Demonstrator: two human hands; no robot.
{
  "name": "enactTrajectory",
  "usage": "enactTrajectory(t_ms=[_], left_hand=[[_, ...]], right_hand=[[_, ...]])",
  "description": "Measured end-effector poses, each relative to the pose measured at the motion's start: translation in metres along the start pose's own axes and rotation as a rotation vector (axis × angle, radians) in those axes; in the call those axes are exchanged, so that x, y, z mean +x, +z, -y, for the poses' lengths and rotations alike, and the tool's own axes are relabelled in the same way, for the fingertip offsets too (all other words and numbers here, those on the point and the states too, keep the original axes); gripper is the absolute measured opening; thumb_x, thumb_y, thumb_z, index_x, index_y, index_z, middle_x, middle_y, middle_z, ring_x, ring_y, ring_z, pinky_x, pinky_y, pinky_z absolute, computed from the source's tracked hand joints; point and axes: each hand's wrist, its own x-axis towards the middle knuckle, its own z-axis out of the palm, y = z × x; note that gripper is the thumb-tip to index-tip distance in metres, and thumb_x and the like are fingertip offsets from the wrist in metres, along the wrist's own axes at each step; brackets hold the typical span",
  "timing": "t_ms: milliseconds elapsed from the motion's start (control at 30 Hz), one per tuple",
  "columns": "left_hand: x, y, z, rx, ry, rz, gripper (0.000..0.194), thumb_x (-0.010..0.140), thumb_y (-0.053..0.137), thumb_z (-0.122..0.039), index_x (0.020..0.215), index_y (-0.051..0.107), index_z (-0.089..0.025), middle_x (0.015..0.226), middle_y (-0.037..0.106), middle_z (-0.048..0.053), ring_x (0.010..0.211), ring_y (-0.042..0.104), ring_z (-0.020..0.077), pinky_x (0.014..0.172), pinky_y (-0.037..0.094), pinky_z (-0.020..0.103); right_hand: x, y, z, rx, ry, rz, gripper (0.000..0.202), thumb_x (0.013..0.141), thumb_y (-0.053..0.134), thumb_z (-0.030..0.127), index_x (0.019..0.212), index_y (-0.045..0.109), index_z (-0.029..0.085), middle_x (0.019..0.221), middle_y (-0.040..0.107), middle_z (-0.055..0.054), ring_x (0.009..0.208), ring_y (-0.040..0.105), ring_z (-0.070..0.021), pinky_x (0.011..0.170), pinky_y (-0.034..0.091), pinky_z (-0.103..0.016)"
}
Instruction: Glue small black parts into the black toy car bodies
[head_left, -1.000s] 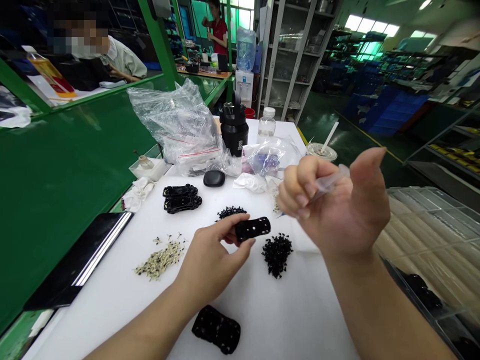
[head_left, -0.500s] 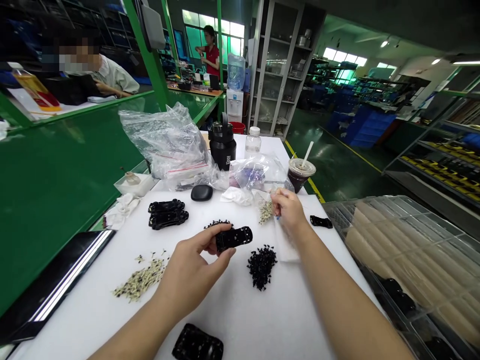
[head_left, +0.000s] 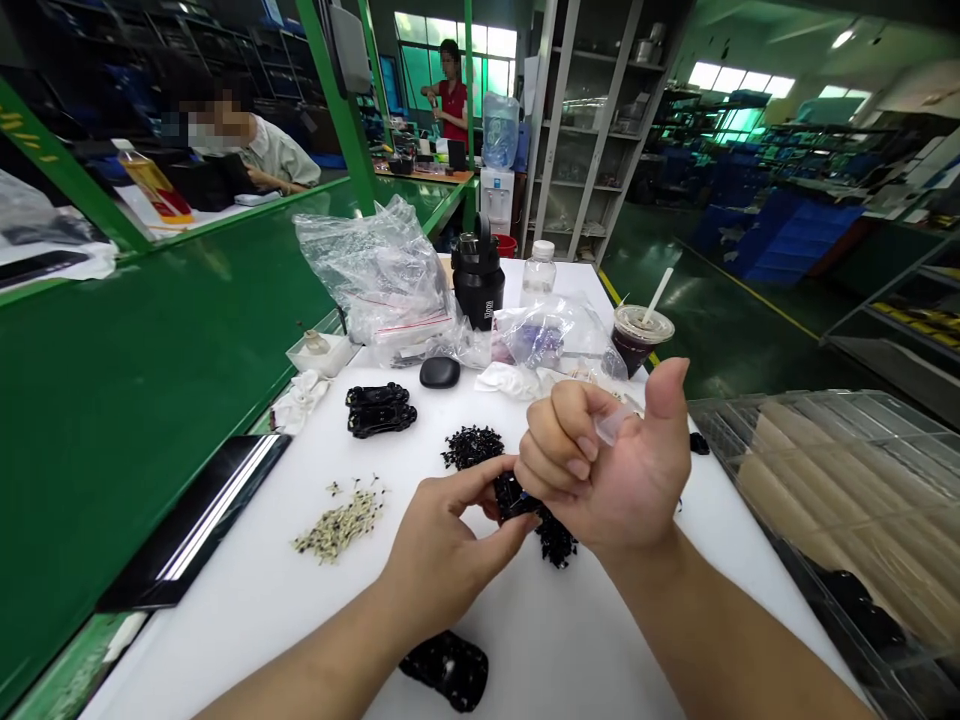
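Note:
My left hand [head_left: 442, 550] pinches a small black toy car base [head_left: 511, 497] between thumb and fingers above the middle of the table. My right hand [head_left: 600, 460] is right against it, fingers curled and thumb raised. A small translucent object [head_left: 613, 424] shows in that fist; most of it is hidden, so its kind is unclear. Around the hands lie a heap of tiny black parts [head_left: 472, 447], another black heap [head_left: 556, 543] partly covered by my right hand, and a scatter of cream-coloured small parts [head_left: 341, 525]. Another black car body [head_left: 450, 672] lies near my left forearm.
Two black car bodies [head_left: 381, 410] lie at the left, near a black oval case [head_left: 439, 372]. Plastic bags [head_left: 375, 280], a black flask [head_left: 478, 285], a clear bottle [head_left: 538, 270] and an iced drink [head_left: 639, 335] stand behind. A clear divided box [head_left: 810, 480] is at the right.
My right hand has come from the cream-coloured parts at the back to the car base in my left hand, turning thumb up. The view has shifted, moving the table contents rightward.

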Motion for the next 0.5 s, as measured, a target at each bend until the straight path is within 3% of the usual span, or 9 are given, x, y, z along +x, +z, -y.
enactTrajectory(t_ms=[267,500], left_hand=[[0.0004,0.0013,0.0016,-0.045,0.033,-0.021,0.031,0.078,0.070,-0.020,0.109,0.073,-0.020,0.074,0.069,-0.003,0.070,0.062,0.0135,0.068,0.050,0.024],[-0.0011,0.0009,-0.0007,-0.053,0.058,0.000,0.019,0.080,0.068,-0.017,0.098,0.073,-0.020,0.075,0.070,-0.004,0.069,0.062,0.0122,0.067,0.048,0.023]], right_hand=[[-0.0052,0.0038,0.0023,0.024,-0.005,-0.098,0.052,0.086,0.053,0.053,0.050,0.034,0.020,0.044,0.030,0.005,0.035,0.022,-0.0075,0.035,0.020,-0.022],[-0.0072,0.0056,-0.0025,0.004,-0.019,-0.075,0.047,0.086,0.050,0.047,0.050,0.035,0.020,0.045,0.031,0.005,0.036,0.024,-0.0082,0.038,0.023,-0.022]])
